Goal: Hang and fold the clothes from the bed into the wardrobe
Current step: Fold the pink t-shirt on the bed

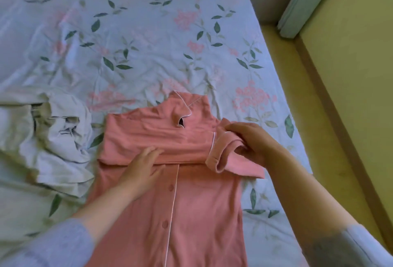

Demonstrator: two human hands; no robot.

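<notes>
A salmon-pink button-front pyjama top (191, 203) with white piping lies face up on the bed (148, 43), collar pointing away from me. Its sleeves are folded across the chest in a band. My left hand (141, 171) lies flat with straight fingers on the lower edge of that folded band, near the placket. My right hand (248, 141) pinches the cuff of the sleeve (219, 156) at the right side and lifts it slightly off the shirt.
A crumpled pale cream garment (53, 139) lies on the bed to the left of the pink top. The floral sheet stretches away beyond it. A yellow-green wall and ledge (350, 96) run along the bed's right side, with a pale folded item (297, 4) leaning there.
</notes>
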